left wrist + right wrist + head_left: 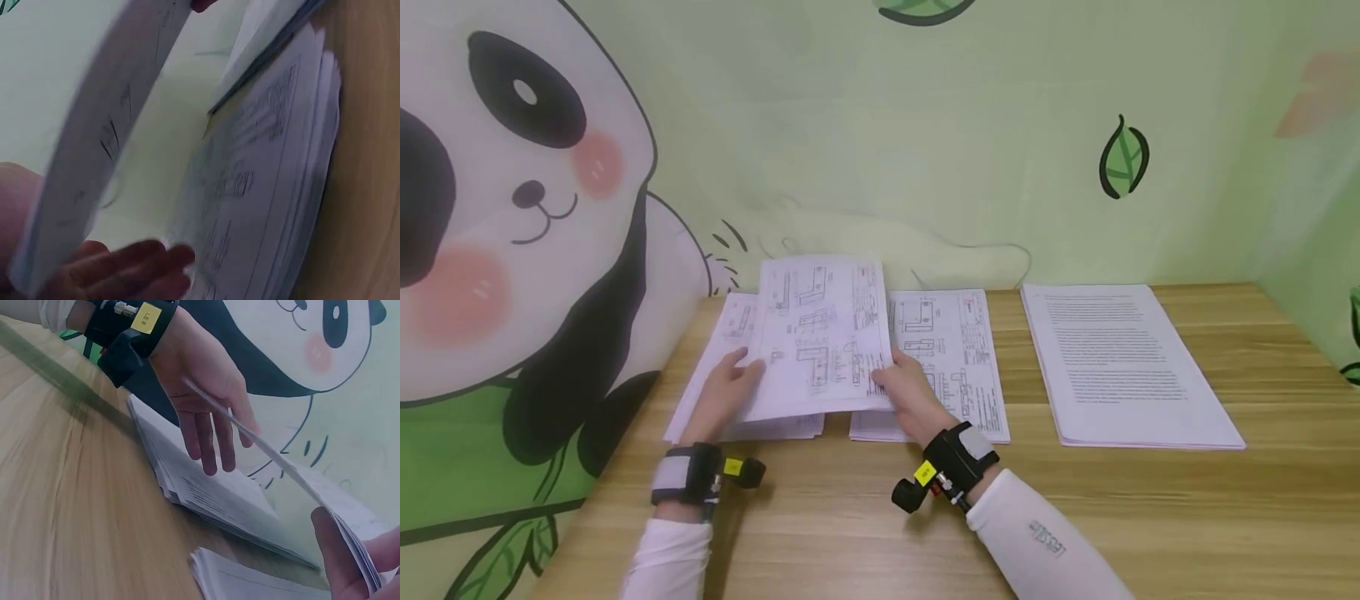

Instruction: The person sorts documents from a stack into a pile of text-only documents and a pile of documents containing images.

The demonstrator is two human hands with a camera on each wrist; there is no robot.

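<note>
A smooth pale-green backdrop (962, 167) carries a round-headed printed panda (535, 250) and pointed leaves; before it spreads a tabletop (820, 533) with streaky brown wood grain; toward its right side lies a flat rectangular text stack (1127, 375) of white paper, dense with printed lines; the middle stack (966, 350) and the left stack (739, 321), both bearing angular line drawings, lie well apart from it; above these two, partly covering both, the lifted sheets (812, 342) hang tilted and gently bowed, thin and layered at one edge; white fabric sleeves (1037, 533) cover the forearms; the right hand (913, 392) pinches the sheets' right edge between thumb and fingers; the left hand (722, 396) bears their left edge loosely between thumb and fingers, those fingers extended nearly straight; each wrist wears a black strap (951, 462) with a boxy device and small yellow label (925, 473).
</note>
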